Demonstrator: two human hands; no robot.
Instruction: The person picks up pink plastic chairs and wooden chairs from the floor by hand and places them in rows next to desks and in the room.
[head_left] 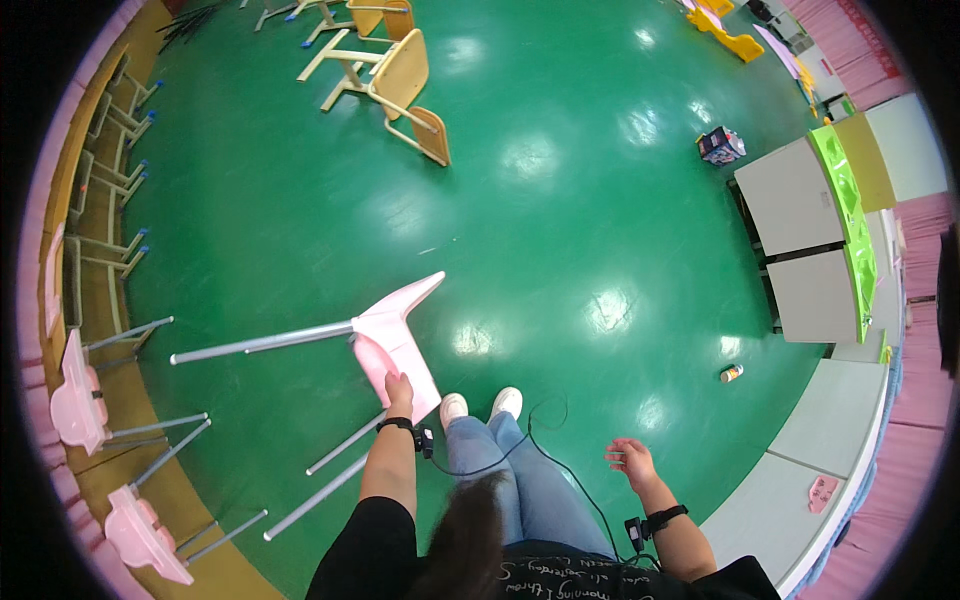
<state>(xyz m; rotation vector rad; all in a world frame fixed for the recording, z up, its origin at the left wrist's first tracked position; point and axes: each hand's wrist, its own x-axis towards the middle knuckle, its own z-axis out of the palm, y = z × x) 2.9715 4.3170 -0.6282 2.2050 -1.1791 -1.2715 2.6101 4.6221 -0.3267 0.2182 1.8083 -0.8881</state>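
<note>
A pink plastic high chair (392, 345) with long grey metal legs is tipped over to my left, its legs pointing leftward. My left hand (398, 392) is closed on the near part of its pink seat. Whether the chair touches the floor or hangs just above it, I cannot tell. Out to my right, my right hand (629, 460) is held over the green floor with nothing in it, its fingers loosely bent and apart.
Two more pink high chairs (80, 395) (140, 540) stand along the left wall. A tipped wooden chair (402, 75) lies far ahead. To the right are grey-white tables (788, 195), a small bottle (732, 373) and a dark box (721, 146). A black cable (560, 458) hangs by my legs.
</note>
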